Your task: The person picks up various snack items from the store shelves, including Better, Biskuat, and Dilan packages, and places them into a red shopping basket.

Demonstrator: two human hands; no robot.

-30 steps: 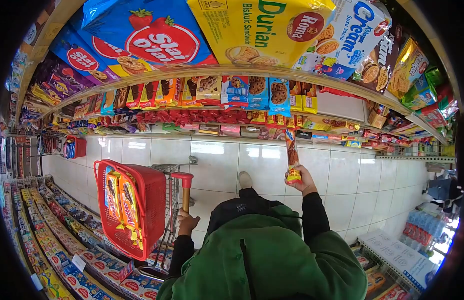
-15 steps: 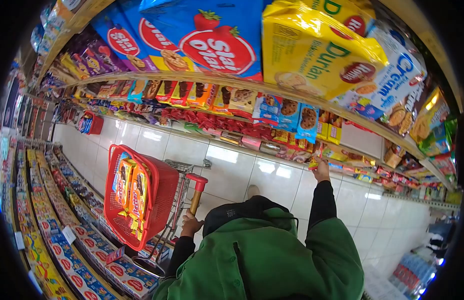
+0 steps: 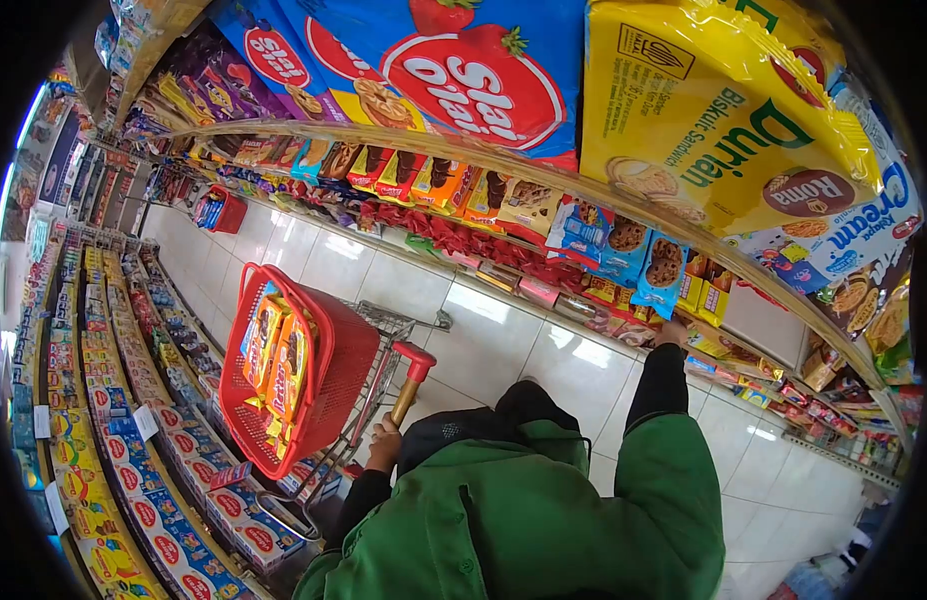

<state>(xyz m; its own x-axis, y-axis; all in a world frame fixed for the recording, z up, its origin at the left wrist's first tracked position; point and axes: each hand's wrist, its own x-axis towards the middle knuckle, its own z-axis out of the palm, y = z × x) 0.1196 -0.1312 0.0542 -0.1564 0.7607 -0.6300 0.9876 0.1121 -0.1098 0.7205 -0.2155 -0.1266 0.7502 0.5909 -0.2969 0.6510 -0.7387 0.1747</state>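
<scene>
My left hand is wrapped round the tan handle bar of a shopping cart. On the cart sits a red plastic basket with several orange and yellow snack packs in it. My right hand reaches to the lower shelf on the right, just below a blue cookie pack and beside yellow packs. Its fingers are mostly hidden among the goods, so what they hold or touch cannot be made out.
Large blue biscuit bags and a yellow durian biscuit bag fill the upper shelf close to my head. Boxed goods line shelves on the left. Another red basket stands farther along the tiled floor.
My right hand, which held a small red and yellow packet out in front of the shelf, has gone in against the shelf goods. My left hand stays on the cart handle.
</scene>
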